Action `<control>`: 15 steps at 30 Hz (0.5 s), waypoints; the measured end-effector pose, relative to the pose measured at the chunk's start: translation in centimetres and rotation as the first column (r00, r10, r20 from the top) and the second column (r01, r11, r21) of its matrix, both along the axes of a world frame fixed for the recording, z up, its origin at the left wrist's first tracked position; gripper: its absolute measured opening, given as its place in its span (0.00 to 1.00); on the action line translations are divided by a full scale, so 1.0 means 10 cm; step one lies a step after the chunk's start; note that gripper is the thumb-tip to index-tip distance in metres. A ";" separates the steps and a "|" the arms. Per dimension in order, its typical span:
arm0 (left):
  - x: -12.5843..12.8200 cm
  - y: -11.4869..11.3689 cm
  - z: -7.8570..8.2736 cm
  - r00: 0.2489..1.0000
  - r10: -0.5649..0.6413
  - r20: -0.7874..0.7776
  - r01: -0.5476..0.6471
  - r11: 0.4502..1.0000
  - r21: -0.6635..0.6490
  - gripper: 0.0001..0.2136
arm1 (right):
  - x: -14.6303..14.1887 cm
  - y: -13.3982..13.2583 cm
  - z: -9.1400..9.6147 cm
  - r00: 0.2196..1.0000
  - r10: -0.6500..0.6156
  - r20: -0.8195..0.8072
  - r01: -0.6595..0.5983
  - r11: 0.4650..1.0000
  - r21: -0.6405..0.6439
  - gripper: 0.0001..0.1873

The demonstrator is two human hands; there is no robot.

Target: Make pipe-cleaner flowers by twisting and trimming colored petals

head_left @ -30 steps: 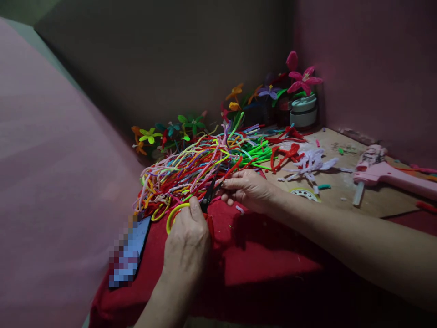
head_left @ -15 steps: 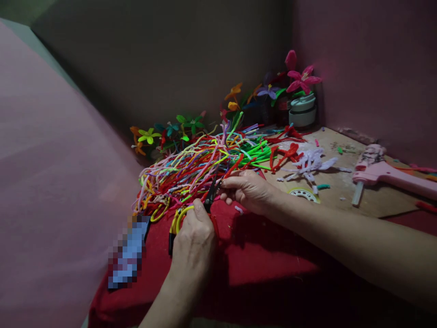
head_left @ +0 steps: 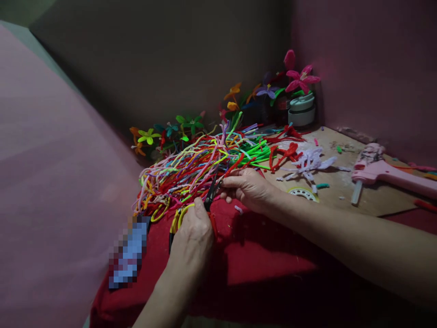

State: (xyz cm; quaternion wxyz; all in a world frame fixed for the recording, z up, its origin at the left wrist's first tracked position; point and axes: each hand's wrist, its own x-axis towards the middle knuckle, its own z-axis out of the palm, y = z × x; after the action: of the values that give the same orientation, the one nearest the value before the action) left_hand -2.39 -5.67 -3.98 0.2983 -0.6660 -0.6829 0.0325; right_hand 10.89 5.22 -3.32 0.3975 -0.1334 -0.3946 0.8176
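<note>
My left hand (head_left: 193, 237) is closed round the yellow handles of a pair of scissors (head_left: 209, 197), whose dark blades point up into a heap of coloured pipe cleaners (head_left: 194, 168). My right hand (head_left: 249, 189) pinches a red pipe cleaner (head_left: 235, 165) just to the right of the blade tips. Both hands rest over a red cloth (head_left: 266, 255).
Finished pipe-cleaner flowers (head_left: 300, 79) stand at the back by a white tape roll (head_left: 300, 111). A pink glue gun (head_left: 385, 173) lies on the brown board (head_left: 344, 187) at right. White (head_left: 309, 161) and red (head_left: 285, 152) pipe-cleaner pieces lie nearby. A blurred flat object (head_left: 128, 255) sits at left.
My left hand has shifted slightly right and turned, bringing the scissors' second yellow handle into sight. The right hand stays on the red pipe cleaner.
</note>
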 end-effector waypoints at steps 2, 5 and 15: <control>0.00 -0.01 0.01 1.000 -0.011 -0.001 0.011 1.000 -0.002 0.19 | 0.00 0.00 0.00 1.000 0.006 0.008 -0.006 1.000 0.007 0.01; 0.01 -0.04 0.04 1.000 0.012 -0.013 -0.012 0.999 -0.034 0.19 | 0.00 0.00 -0.01 1.000 0.020 0.007 -0.020 1.000 0.017 0.02; 0.12 -0.01 0.14 0.989 0.126 0.082 -0.113 0.982 -0.149 0.18 | -0.01 -0.01 -0.01 1.000 -0.002 0.012 0.003 0.999 -0.038 0.02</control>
State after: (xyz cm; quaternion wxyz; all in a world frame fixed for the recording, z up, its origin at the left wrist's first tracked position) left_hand -1.15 -5.81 -2.55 0.2157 -0.6444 -0.7303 0.0691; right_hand 10.83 5.10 -3.45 0.3936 -0.1463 -0.3810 0.8237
